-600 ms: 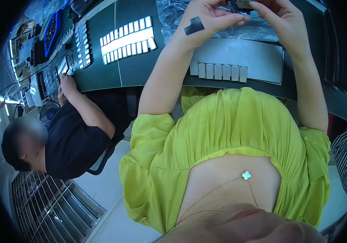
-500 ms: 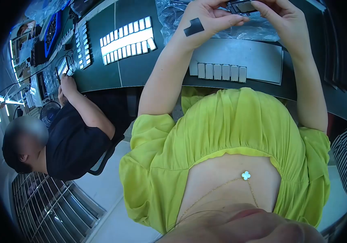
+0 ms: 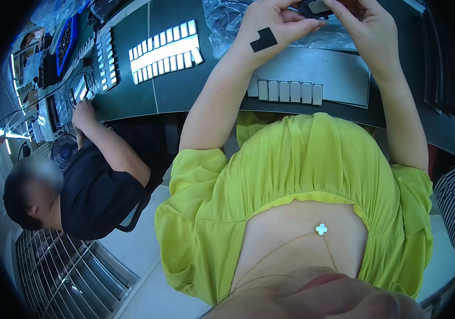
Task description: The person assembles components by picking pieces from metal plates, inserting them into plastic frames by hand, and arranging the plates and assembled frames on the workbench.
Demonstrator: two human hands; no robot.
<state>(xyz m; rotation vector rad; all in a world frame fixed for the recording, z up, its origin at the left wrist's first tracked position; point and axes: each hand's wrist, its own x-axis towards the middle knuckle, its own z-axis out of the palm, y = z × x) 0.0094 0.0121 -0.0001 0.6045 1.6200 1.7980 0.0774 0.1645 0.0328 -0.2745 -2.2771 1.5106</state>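
At the top edge, my left hand [image 3: 274,22] and my right hand [image 3: 367,25] both hold a small black rectangular part with a grey face [image 3: 317,7]. Its upper side is cut off by the frame. My left thumb presses its near edge, and my right thumb and fingers pinch its right end. Stuck near my left wrist is a black L-shaped piece [image 3: 263,40]. Below the hands, a grey board [image 3: 344,80] carries a row of several small silver-grey rectangular pieces [image 3: 290,92]. Clear plastic film [image 3: 222,26] lies beneath and beside my hands.
On the dark green table [image 3: 126,101], a white sheet [image 3: 165,52] bears two rows of small pieces. Another strip of pieces [image 3: 105,58] stands farther left. A co-worker in black [image 3: 105,186] sits at the left. Dark stacked panels [image 3: 437,64] stand on the right.
My left wrist has turned slightly, shifting the black L-shaped piece right. Both hands keep hold of the black part. The co-worker's hand has moved slightly.
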